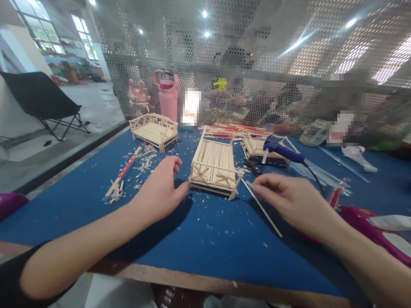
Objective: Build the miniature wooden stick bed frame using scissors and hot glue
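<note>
A small model bed [214, 164] made of thin wooden sticks stands in the middle of the blue table, its slatted top facing up. My left hand [162, 186] is by its left front corner, thumb and curled fingers apart, with nothing visible between them. To the right of the bed, my right hand [285, 194] has its fingertips pinched together; whatever is between them is too small to make out. One loose thin stick [263, 209] lies slanting on the table just below those fingertips. Behind that hand rests a blue glue gun [281, 149] with its cord trailing right.
Two more stick models, a railed one [154, 130] and a smaller one [257, 147], stand farther back. Stick scraps [146, 160], red-wrapped sticks [237, 128], clear glue sticks [308, 169] and a magenta tool [369, 226] lie around. A pink bottle [168, 98] stands before the perforated screen.
</note>
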The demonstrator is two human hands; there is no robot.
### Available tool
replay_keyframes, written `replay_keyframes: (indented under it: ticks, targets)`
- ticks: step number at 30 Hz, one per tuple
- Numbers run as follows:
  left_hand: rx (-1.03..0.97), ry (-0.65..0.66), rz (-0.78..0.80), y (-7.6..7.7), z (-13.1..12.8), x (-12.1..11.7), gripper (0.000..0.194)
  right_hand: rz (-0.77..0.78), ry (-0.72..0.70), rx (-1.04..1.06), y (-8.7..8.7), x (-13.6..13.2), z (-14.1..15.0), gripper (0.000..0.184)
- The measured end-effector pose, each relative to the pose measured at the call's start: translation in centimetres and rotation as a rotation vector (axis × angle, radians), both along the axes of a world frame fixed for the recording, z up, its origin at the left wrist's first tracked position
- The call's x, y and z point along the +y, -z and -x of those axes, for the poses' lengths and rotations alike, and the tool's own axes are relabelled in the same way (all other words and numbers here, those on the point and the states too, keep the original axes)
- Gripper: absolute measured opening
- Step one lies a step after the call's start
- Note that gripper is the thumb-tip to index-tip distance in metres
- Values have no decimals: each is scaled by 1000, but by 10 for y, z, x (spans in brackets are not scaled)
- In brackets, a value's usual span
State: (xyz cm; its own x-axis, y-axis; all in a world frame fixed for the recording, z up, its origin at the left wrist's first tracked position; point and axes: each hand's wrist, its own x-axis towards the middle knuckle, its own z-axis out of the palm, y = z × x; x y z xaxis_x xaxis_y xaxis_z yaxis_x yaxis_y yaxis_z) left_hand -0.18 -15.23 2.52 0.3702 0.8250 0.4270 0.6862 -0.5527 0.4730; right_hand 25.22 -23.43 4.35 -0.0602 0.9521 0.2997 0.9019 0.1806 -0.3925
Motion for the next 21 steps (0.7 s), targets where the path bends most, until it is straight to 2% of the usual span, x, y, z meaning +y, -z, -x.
replay_keyframes:
  ticks: [3, 6, 8, 9, 11, 13, 16, 21]
  targets:
    - [-18, -15, -74, -14, -3, -4, 24, 162, -176, -136, 7, -10, 11, 23]
    - [115, -29, -31, -20, -6, -13, 18, 177, -212, -178, 13, -20, 23, 25]
    - [212, 28, 35, -18, -11, -25, 19, 118, -199, -156, 14, -24, 28, 25]
    - [233, 98, 64, -17, -13, -32, 20, 87, -202, -134, 13, -26, 30, 24]
    - [202, 273, 109, -13, -19, -49, 21, 16, -222, -90, 10, -29, 33, 22]
    - [149, 380, 129, -10, -23, -64, 20, -55, -251, -82, 8, -32, 36, 20]
    - [116, 398, 88, -8, -29, -73, 20, -156, -270, -112, 8, -33, 38, 18]
    - [118, 359, 5, -13, -28, -64, 19, -294, -297, -133, 12, -29, 39, 15]
